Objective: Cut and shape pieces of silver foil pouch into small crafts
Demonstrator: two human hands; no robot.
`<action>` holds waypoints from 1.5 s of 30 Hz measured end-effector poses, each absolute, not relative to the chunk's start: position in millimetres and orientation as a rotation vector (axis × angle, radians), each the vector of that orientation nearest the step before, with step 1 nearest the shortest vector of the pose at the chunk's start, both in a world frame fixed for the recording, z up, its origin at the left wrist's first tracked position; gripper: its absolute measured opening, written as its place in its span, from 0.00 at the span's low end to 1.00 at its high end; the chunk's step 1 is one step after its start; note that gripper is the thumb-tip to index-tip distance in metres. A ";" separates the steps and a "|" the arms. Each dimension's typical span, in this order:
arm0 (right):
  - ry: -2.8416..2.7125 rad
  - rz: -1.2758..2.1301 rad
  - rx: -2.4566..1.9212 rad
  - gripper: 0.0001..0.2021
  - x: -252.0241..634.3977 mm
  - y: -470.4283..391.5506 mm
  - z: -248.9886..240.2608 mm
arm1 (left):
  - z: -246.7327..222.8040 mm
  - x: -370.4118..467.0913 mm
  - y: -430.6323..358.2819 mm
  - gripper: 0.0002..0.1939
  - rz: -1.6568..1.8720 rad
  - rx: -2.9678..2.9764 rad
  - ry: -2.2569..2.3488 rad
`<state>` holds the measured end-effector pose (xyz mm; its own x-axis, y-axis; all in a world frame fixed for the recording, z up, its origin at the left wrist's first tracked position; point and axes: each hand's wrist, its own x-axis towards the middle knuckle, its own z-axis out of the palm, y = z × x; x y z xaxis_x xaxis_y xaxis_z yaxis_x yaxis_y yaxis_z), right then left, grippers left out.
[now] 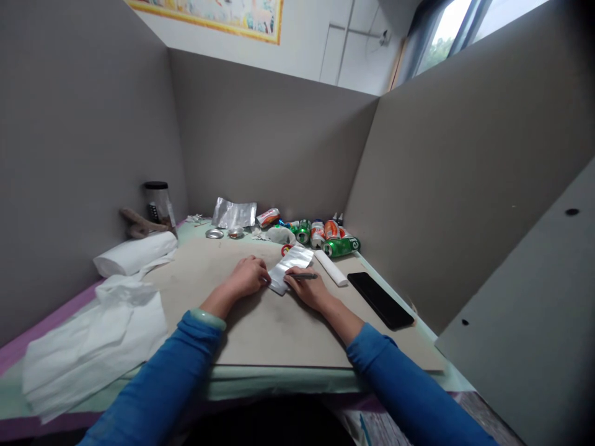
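A small silvery metal sheet [297, 256] lies at an angle on the beige board [260, 334]. My left hand [248, 275] is curled at the sheet's left edge, its fingertips pinching the near-left corner. Across the near part of the sheet, my right hand [307, 286] is closed around a dark pen [304, 276], whose tip end is hidden by the fingers. Just right of the sheet lies a white bar-shaped piece [331, 268]. Part of a red round object [286, 249] shows behind the sheet.
Crushed drink cans [341, 247] crowd the back right, and a larger curled metal sheet [235, 214] stands at the back. A black phone [380, 300] lies right. Paper towels [97, 334], a roll [137, 254] and a jar [159, 203] are left. Grey panels [274, 136] enclose the table.
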<state>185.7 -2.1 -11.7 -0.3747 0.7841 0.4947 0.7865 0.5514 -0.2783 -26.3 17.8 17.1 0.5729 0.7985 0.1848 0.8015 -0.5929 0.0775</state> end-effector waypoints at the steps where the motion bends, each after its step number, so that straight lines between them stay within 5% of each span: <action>1: -2.198 0.015 -1.252 0.13 185.0 -2.7 -11.2 | 17.6 -26.8 17.6 0.12 -0.319 -2.757 -1.432; 23: -1.897 0.703 -1.195 0.16 173.2 7.6 -12.5 | 11.5 -27.6 16.7 0.20 -0.241 -2.845 -1.599; 45: -1.873 0.614 -1.222 0.16 162.3 18.8 -20.2 | 12.4 -30.3 23.0 0.24 -0.143 -3.039 -1.506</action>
